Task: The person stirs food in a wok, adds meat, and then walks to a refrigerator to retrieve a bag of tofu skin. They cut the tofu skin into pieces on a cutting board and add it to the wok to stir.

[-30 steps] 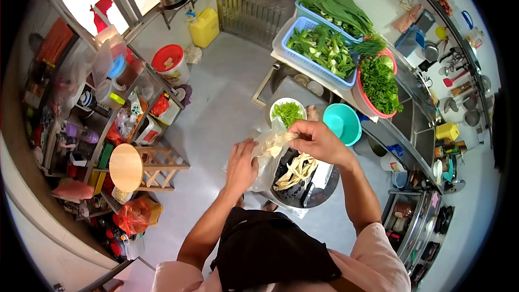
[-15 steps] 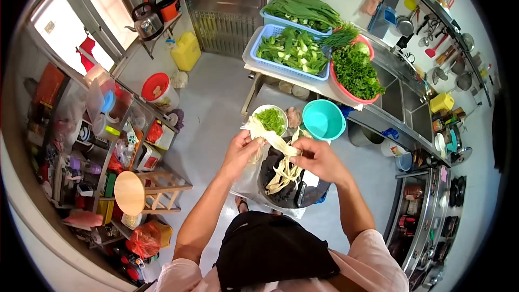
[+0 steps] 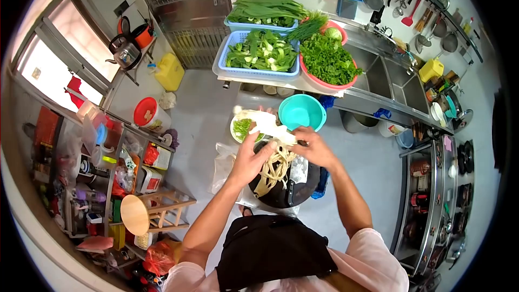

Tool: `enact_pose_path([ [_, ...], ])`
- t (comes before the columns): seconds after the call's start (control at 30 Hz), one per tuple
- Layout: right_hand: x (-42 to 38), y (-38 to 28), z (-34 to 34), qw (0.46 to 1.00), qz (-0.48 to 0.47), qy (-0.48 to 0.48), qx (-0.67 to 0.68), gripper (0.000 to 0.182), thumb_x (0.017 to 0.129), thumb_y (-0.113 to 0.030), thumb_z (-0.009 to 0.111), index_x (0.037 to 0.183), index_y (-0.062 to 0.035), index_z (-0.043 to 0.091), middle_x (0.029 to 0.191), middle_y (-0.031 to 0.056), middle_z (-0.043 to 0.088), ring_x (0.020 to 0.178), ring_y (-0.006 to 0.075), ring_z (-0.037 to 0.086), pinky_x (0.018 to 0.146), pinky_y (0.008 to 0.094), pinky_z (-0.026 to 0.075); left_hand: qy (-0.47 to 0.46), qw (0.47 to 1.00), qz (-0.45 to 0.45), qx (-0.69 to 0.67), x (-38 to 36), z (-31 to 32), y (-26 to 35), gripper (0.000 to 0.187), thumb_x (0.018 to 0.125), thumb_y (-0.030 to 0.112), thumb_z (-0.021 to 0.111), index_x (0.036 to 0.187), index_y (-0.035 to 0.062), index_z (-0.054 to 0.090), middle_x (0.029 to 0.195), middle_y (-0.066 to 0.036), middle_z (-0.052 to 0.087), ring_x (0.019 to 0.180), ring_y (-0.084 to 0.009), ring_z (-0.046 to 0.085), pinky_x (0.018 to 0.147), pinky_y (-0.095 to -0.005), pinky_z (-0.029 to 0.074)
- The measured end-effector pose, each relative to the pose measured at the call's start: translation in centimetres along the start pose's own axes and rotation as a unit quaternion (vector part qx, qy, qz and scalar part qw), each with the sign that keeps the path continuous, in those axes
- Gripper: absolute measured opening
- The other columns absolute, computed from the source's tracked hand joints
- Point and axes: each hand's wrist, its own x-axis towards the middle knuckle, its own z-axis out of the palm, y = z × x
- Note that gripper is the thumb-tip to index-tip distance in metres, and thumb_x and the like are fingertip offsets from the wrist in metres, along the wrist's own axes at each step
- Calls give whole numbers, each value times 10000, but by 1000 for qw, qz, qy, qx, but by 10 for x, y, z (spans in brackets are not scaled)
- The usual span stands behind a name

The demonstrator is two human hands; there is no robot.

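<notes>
A pale, cream-coloured strip of food (image 3: pixel 269 125) is stretched between my two hands over the round dark cutting board (image 3: pixel 307 193). My left hand (image 3: pixel 250 158) grips its near left part, thumb and fingers closed on it. At the right end, my right hand (image 3: pixel 314 147) pinches it. Below them, more long pale strips (image 3: pixel 277 168) lie in a loose heap on the board. A knife with a dark handle (image 3: pixel 291 193) and a bright, broad blade (image 3: pixel 299 168) rests beside the heap. Chopped greens fill a white bowl (image 3: pixel 234 134), partly hidden behind the held strip.
A teal basin (image 3: pixel 303 113) stands just beyond the board. Farther back, a counter carries a blue basket of leafy greens (image 3: pixel 262 68) and a red basin of lettuce (image 3: pixel 330 84). A steel sink (image 3: pixel 403 84) is at right. A wooden stool (image 3: pixel 135 215) and cluttered shelves (image 3: pixel 116 157) stand left.
The view has shifted right. Both hands have brought the held strip up and away from the heap, bunching it closer together. The heap now lies on the board below them.
</notes>
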Motion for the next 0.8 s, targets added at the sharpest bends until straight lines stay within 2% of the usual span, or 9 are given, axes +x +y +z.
enact_pose_path([
  [0.1, -17, 20, -36, 999, 2, -22, -46, 208, 783, -173, 687, 897, -10, 625, 836, 154, 610, 806, 289, 575, 729, 375, 449, 1, 989, 27, 145, -15, 2, -49, 622, 890, 185, 655, 1382, -38, 347, 1363, -143, 446, 1278, -206, 389, 1079, -339, 282],
  [0.17, -24, 31, -52, 991, 88, -78, -62, 216, 780, -171, 686, 894, -1, 617, 755, 156, 611, 730, 293, 587, 683, 381, 455, -13, 988, -108, 112, -34, 13, -76, 650, 889, 197, 653, 1389, -48, 318, 1364, -161, 438, 1289, -221, 379, 1085, -352, 276],
  [0.23, -23, 34, -58, 989, 88, -97, -61, 210, 784, -169, 678, 906, -6, 625, 721, 148, 617, 677, 302, 584, 650, 378, 456, -32, 993, -96, 67, -52, 28, -105, 744, 886, 175, 645, 1427, -60, 192, 1430, -201, 336, 1346, -267, 314, 1111, -387, 242],
  [0.37, -8, 62, -49, 965, 94, -207, -131, 209, 783, -194, 649, 925, -41, 655, 767, 155, 645, 757, 309, 620, 693, 407, 474, 50, 993, -105, -29, -103, 63, -176, 929, 864, 200, 657, 1474, 3, -15, 1494, -220, 173, 1380, -319, 234, 1114, -430, 202],
  [0.53, 38, 150, 28, 899, 23, -330, -289, 288, 734, -184, 643, 1018, -148, 679, 987, 131, 674, 882, 321, 640, 759, 433, 501, 155, 930, -320, -94, -120, 69, -213, 1023, 846, 247, 683, 1469, -10, -87, 1506, -216, 174, 1344, -339, 305, 1049, -378, 326],
  [0.57, 45, 160, 45, 898, 21, -334, -286, 288, 734, -184, 643, 1018, -148, 679, 987, 131, 674, 882, 321, 640, 759, 433, 501, 203, 918, -328, -93, -122, 67, -225, 825, 860, 220, 655, 1469, -15, 151, 1382, -194, 412, 1166, -274, 497, 942, -316, 417],
  [0.63, 57, 170, 71, 877, 98, -303, -359, 309, 739, -160, 640, 1047, -148, 663, 1026, 146, 666, 917, 331, 641, 787, 442, 505, 125, 880, -445, -104, -121, 40, -239, 535, 875, 206, 623, 1335, 2, 441, 1149, -123, 596, 933, -167, 580, 784, -273, 471],
  [0.67, 59, 175, 77, 877, 96, -307, -357, 309, 739, -160, 640, 1047, -148, 663, 1026, 146, 666, 917, 331, 641, 787, 442, 505, 162, 890, -418, -78, -125, 37, -240, 294, 886, 179, 596, 1132, 18, 596, 928, -64, 660, 756, -103, 583, 663, -237, 475],
  [0.8, 48, 168, 78, 930, 117, -157, -311, 309, 773, -141, 620, 1081, -116, 636, 1054, 185, 643, 957, 360, 617, 830, 449, 495, 170, 914, -364, -61, -146, 0, -210, 240, 890, 137, 579, 1098, 20, 611, 852, -82, 674, 677, -114, 584, 638, -250, 490],
])
